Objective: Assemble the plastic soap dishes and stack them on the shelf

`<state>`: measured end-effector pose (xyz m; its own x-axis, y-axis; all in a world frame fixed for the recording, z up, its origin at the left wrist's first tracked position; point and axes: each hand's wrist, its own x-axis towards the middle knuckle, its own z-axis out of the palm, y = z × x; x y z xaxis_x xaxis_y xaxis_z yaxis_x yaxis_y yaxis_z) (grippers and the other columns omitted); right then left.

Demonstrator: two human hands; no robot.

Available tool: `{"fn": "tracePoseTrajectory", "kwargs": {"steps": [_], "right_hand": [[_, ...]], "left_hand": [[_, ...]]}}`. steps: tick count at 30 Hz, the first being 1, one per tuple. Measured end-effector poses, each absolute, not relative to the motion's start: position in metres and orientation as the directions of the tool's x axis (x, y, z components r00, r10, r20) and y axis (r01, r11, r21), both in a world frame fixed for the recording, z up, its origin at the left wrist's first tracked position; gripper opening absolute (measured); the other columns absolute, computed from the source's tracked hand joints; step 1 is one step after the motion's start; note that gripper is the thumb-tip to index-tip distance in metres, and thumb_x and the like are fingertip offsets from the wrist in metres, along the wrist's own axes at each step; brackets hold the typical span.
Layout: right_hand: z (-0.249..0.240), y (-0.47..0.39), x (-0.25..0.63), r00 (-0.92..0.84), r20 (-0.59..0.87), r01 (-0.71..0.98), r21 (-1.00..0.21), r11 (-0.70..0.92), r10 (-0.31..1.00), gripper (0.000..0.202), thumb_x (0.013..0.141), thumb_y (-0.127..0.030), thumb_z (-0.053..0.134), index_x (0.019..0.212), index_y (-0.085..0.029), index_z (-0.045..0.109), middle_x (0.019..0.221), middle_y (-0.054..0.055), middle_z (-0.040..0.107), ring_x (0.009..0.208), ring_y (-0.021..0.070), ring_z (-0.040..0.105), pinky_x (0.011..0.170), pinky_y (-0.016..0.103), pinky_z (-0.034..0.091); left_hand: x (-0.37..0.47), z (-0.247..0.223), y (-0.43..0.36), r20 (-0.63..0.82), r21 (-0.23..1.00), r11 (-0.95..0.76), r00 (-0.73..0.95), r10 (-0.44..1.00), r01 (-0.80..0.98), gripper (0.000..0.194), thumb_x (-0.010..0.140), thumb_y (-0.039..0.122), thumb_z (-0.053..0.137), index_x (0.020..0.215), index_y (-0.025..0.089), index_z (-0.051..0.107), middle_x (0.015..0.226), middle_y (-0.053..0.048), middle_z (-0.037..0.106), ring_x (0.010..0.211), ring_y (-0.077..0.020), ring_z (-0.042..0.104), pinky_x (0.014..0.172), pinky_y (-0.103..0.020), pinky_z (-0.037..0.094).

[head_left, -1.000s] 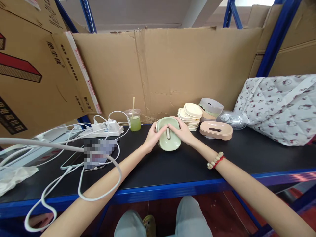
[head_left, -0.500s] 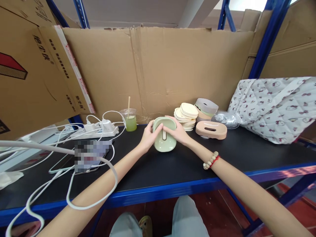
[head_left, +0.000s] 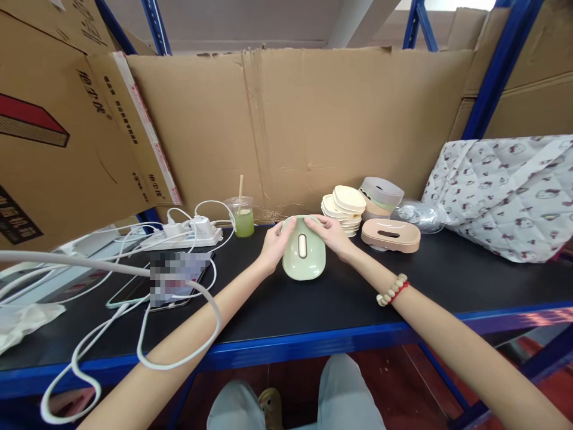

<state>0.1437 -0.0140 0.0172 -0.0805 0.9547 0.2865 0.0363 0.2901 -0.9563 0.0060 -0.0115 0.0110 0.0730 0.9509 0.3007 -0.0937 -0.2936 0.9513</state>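
Observation:
A glossy pale green slotted lid [head_left: 304,266], rounded and squarish, is held up just above the black tabletop between my two hands. Cream colour fills the slot in its middle. My left hand [head_left: 278,240] grips its upper left edge, thumb on the front face and fingers hidden behind. Closed on the upper right edge is my right hand [head_left: 332,234], its thumb also on the face. Right behind that hand stands a stack of cream rounded-square pieces [head_left: 350,198]. A pinkish-beige slotted lid [head_left: 405,236] lies to the right of it.
Grey, green and beige slotted lids [head_left: 382,190] are piled at the back. Beside them lie clear plastic [head_left: 418,215] and a quilted bag [head_left: 505,197]. Left are a green drink cup [head_left: 244,222], a power strip [head_left: 179,240], a phone [head_left: 134,286] and loose white cables [head_left: 215,346].
Both thumbs have moved from the slot up to the lid's top edge, uncovering the slot. The lid's face now shows more fully. The whole view has shifted slightly.

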Motion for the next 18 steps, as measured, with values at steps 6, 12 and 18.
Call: {"fn": "tracePoseTrajectory", "kwargs": {"steps": [6,12,18], "right_hand": [[0.014,-0.016,0.146,-0.099,0.247,0.358,-0.895,0.266,0.964,0.065,0.064,-0.042,0.069,0.122,-0.017,0.051,0.094,0.003,0.065,0.067,0.0047,0.057,0.061,0.016,0.046],[0.037,-0.016,0.181,0.189,0.655,0.705,-0.609,0.363,0.732,0.043,0.075,-0.042,0.054,0.112,-0.020,0.057,0.097,0.003,0.062,0.066,0.0055,0.055,0.073,0.023,0.046],[0.046,-0.016,0.264,0.539,0.764,0.766,-0.620,0.171,0.355,0.030,0.073,-0.027,0.038,0.091,-0.013,0.057,0.098,0.008,0.061,0.080,0.0112,0.055,0.080,0.027,0.045]], "left_hand": [[0.005,0.007,-0.004,0.113,0.960,-0.118,-0.036,0.993,-0.255,0.029,0.079,0.042,0.058,0.086,0.014,0.067,0.093,-0.008,0.069,0.088,-0.0195,0.062,0.080,-0.028,0.046],[-0.003,0.012,-0.003,-0.165,0.857,0.141,-0.005,0.986,-0.495,0.025,0.087,0.031,0.045,0.083,0.016,0.063,0.072,-0.003,0.068,0.065,-0.0143,0.063,0.071,-0.026,0.051],[-0.006,0.013,-0.007,-0.242,0.854,0.246,0.068,0.968,-0.459,0.016,0.074,0.019,0.050,0.081,0.016,0.063,0.057,-0.002,0.063,0.054,-0.0165,0.061,0.061,-0.029,0.053]]}}
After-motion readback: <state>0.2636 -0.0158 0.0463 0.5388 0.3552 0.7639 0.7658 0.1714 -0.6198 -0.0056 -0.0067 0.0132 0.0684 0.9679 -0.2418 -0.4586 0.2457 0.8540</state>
